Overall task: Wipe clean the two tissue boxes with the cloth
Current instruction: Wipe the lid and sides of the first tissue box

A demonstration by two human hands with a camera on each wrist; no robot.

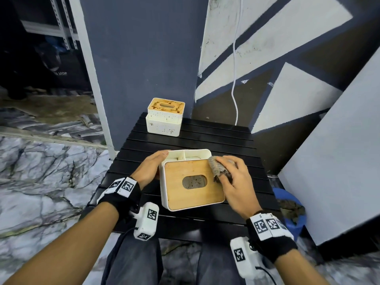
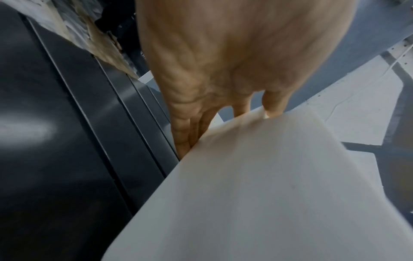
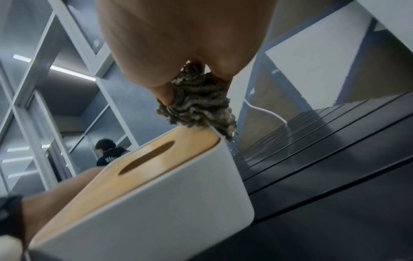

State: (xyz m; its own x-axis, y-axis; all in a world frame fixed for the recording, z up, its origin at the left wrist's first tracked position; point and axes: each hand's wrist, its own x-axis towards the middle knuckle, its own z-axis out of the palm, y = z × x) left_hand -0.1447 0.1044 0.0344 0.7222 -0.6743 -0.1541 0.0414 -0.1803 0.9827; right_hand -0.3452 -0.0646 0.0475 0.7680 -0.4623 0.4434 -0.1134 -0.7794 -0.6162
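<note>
The near tissue box, white with a wooden lid and an oval slot, stands on the black slatted table. My left hand lies flat against its left wall, thumb on the back rim; in the left wrist view its fingers run straight down the white wall. My right hand grips a bunched grey-brown cloth and presses it on the lid's far right corner; in the right wrist view the cloth sits on the lid. The far tissue box, spotted with dirt, stands at the table's back left.
A blue bucket holding a dirty rag sits on the floor right of the table. A white cable hangs down the wall behind. A large pale panel leans at the right. A person stands far off.
</note>
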